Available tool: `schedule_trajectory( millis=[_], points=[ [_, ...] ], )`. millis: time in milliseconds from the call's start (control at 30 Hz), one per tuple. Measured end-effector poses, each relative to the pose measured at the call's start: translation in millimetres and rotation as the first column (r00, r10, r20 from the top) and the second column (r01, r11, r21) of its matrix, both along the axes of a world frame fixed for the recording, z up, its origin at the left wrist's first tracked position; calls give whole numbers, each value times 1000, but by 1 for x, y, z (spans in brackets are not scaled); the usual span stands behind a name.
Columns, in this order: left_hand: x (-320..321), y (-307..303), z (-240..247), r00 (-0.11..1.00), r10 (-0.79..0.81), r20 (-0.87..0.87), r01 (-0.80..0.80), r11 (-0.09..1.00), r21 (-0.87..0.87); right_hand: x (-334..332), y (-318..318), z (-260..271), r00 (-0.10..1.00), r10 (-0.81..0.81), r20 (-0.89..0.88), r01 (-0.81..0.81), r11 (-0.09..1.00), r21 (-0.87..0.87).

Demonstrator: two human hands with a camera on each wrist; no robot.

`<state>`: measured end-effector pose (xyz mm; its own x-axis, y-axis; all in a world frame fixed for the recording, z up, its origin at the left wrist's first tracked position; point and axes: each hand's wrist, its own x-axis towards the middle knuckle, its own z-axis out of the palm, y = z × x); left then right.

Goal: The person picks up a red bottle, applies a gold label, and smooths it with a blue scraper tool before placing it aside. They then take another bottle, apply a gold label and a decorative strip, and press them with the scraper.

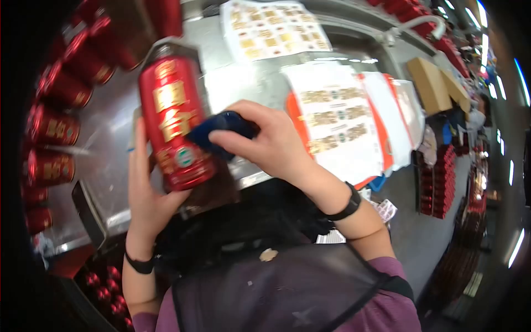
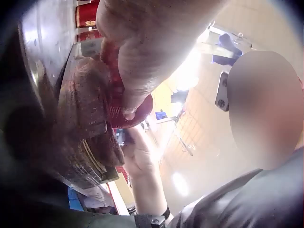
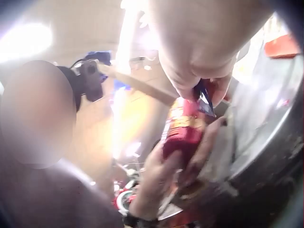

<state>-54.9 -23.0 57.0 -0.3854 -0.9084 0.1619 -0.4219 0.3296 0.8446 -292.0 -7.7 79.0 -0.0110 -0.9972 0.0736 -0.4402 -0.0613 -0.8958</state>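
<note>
A glossy red bottle (image 1: pixel 172 124) with gold characters, a round green mark and a silvery neck lies tilted in front of me. My left hand (image 1: pixel 146 191) grips it, fingers along its left side and thumb at its base; the thumb on the red base also shows in the left wrist view. Between the thumb and fingers of my right hand (image 1: pixel 271 138) is a dark blue scraper (image 1: pixel 229 128), a thin flat piece. Its tip meets the right side of the bottle near the gold characters. In the right wrist view the scraper (image 3: pixel 205 99) is partly hidden by the fingers.
Several red cans (image 1: pixel 52 124) stand along the left. A sheet of gold stickers (image 1: pixel 271 27) lies at the back, another printed sheet (image 1: pixel 332 113) over orange folders on the right. Below left is a box of red bottles (image 1: pixel 108 290). A brown cardboard box (image 1: pixel 428 86) sits further right.
</note>
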Motion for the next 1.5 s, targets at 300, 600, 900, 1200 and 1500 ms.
schedule_trajectory(
  millis=[300,600,900,1200,1500],
  points=[
    [6,5,-24,986,-11,-165,20,999,49,-23,-16,-15,981,-146,-127,120,974,-191],
    [27,1,-42,985,-58,-163,73,993,87,-61,13,-14,967,-141,-212,90,968,-232],
    [11,17,-12,938,48,344,105,906,-411,-414,194,12,582,-713,391,730,670,135],
    [7,18,-3,785,128,606,329,742,-584,-523,266,-35,83,-994,67,847,106,520],
    [6,24,-8,811,145,567,253,787,-563,-550,231,-49,15,-978,207,874,113,472]
  ],
)
